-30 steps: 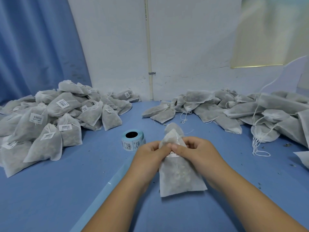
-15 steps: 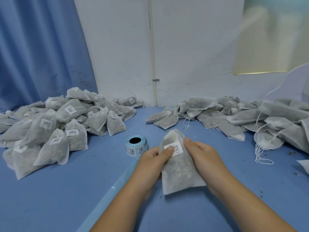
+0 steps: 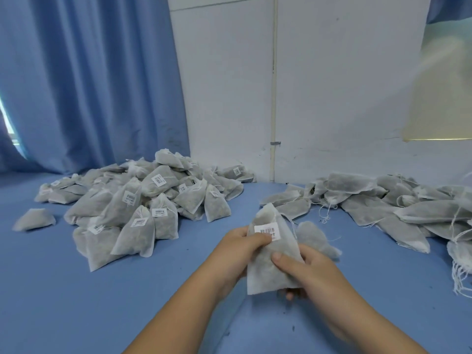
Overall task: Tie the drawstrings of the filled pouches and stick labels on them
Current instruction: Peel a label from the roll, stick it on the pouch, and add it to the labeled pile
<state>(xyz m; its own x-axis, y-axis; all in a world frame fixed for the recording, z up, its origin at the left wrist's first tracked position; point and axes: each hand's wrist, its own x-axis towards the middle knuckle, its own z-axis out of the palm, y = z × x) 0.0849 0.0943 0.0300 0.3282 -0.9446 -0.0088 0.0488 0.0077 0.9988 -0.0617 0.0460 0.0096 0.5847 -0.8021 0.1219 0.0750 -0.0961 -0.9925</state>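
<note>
Held pouch (image 3: 270,272) is sitting between the fingers (image 3: 284,263); labelled pile (image 3: 143,200) is lying beyond-left, unlabelled pile (image 3: 383,203) beyond-right.

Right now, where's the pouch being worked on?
Head view, lower centre: the pouch is held by the left hand and right hand, between the labelled pile and the unlabelled pile.

Soft, cool, even light leaves only faint shadows on the bench (image 3: 127,302) under the heaped pouches (image 3: 132,208). A sliver of daylight burns white far left beside the curtain (image 3: 89,85). Hazy glare washes the far-right panel (image 3: 444,85). The near pouch (image 3: 263,277) looks slightly soft; lines lean toward the edges.
</note>
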